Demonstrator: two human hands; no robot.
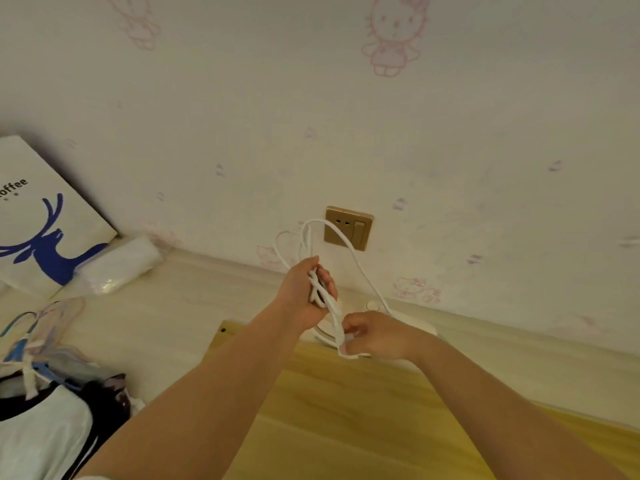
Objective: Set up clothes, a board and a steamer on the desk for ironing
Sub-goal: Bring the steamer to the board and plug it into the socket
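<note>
My left hand (304, 292) grips a bundle of looped white power cord (310, 233) above the desk, with loops rising in front of the wall. My right hand (375, 336) pinches the same cord lower down, beside the white steamer (424, 327), which lies at the far end of the yellow wooden board (346, 420) and is mostly hidden behind my hands. The board lies flat on the pale desk (166, 317) under both my forearms. A pile of clothes on hangers (48, 403) lies at the left edge of the desk.
A gold wall socket with a switch (349, 227) sits on the wall just above the desk, behind the cord loops. A white paper bag with a blue deer (45, 220) leans at the back left, with a clear plastic packet (117, 261) next to it.
</note>
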